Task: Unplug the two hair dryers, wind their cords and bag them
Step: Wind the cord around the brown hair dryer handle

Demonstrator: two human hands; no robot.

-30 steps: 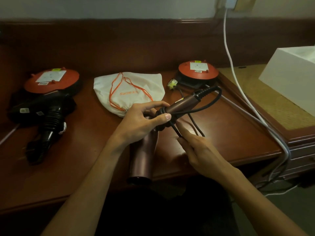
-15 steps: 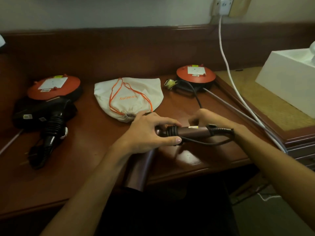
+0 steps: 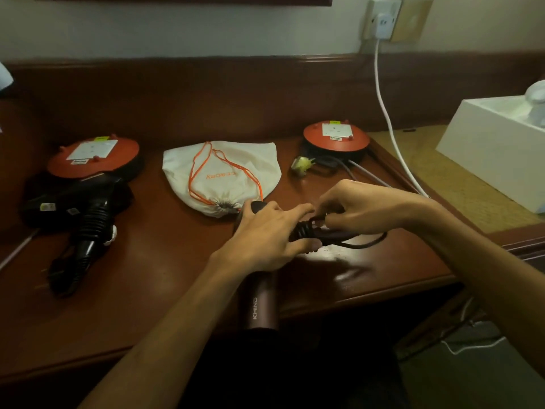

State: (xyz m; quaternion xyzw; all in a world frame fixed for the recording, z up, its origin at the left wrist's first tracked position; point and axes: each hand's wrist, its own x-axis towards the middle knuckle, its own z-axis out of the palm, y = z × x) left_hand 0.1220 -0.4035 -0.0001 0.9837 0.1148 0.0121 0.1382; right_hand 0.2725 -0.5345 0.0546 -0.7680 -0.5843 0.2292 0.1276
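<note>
Left hand (image 3: 267, 234) grips maroon hair dryer (image 3: 261, 302) at the handle while right hand (image 3: 358, 212) pinches its cord (image 3: 358, 245) beside it; keep turns tight, adjacent, bag (image 3: 221, 172) just beyond.

bare desk (image 3: 165, 261) between black dryer (image 3: 88, 214), bag (image 3: 233, 169)

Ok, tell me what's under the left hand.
Under the left hand is the maroon hair dryer, gripped where handle meets barrel. Black cord coils show beside its fingertips. The junction itself and any switches are covered.
</note>
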